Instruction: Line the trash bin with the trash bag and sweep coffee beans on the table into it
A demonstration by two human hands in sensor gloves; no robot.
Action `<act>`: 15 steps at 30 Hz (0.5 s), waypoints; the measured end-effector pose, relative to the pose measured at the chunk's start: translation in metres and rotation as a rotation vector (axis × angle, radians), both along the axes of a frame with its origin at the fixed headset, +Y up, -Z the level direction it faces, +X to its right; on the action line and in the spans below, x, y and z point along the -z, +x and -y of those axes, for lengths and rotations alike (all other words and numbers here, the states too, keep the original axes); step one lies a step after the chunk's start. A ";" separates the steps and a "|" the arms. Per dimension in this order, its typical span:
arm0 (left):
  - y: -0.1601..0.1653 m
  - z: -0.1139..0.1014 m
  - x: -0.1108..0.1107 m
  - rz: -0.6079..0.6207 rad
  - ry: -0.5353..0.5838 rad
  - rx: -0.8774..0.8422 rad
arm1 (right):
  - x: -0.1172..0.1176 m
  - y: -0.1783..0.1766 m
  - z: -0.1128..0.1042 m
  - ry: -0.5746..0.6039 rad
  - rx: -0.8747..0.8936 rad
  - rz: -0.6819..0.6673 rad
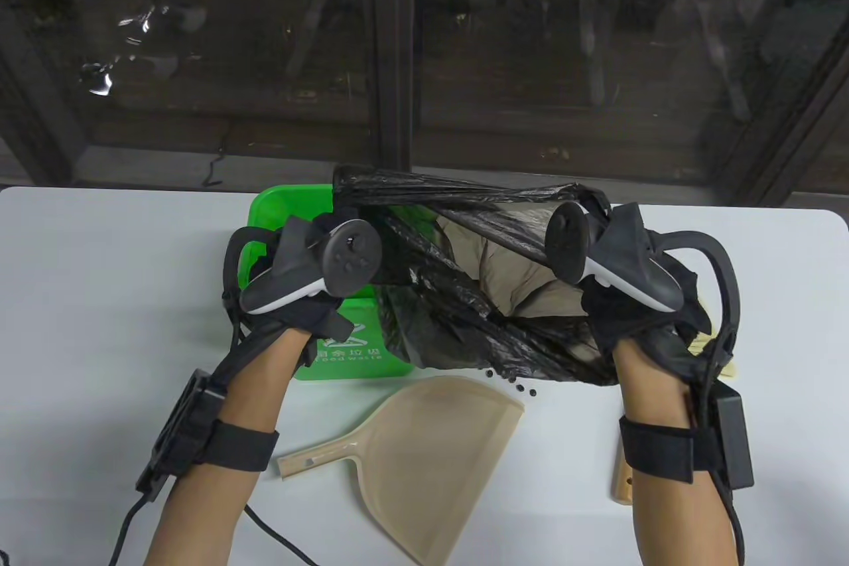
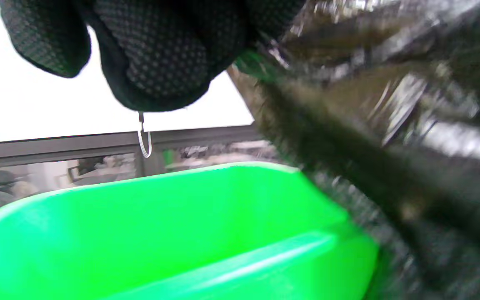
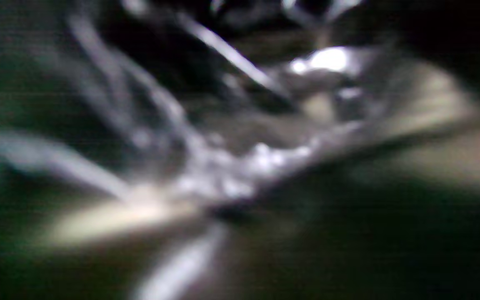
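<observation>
A white table [image 1: 99,300] stands before dark-framed glazing [image 1: 530,48], a vertical mullion [image 1: 391,48] dividing the panes.

Trash bag [image 3: 240,137]: black glossy plastic film, fills nearly the whole frame at very close range, heavily blurred. Creases: several pale, shiny ridges run diagonally from upper left toward the centre and gather in a crumpled knot of highlights just below the middle. Brightest glare spot: upper right of centre. Pale beige streaks: one at lower left, one broad band at right, seen through or beside the film; cannot tell which. Faint green tint: far left edge. Hand: not discernible.
</observation>
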State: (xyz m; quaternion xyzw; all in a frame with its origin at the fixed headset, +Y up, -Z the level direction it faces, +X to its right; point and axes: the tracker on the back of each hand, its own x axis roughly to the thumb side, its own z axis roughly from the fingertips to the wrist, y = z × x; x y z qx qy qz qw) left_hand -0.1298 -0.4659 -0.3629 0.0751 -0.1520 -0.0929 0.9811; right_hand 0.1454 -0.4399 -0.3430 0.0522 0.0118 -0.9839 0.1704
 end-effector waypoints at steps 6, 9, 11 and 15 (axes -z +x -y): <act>-0.006 -0.062 -0.051 0.122 0.721 -0.186 | -0.064 0.011 -0.064 1.041 -0.024 -0.184; -0.008 -0.062 -0.070 0.161 0.822 -0.172 | -0.086 0.020 -0.065 1.172 0.065 -0.243; -0.005 -0.042 -0.070 0.178 0.759 -0.087 | -0.082 0.022 -0.041 1.089 0.064 -0.237; -0.002 0.006 -0.048 0.115 0.341 0.117 | -0.042 0.028 0.026 0.553 0.016 -0.121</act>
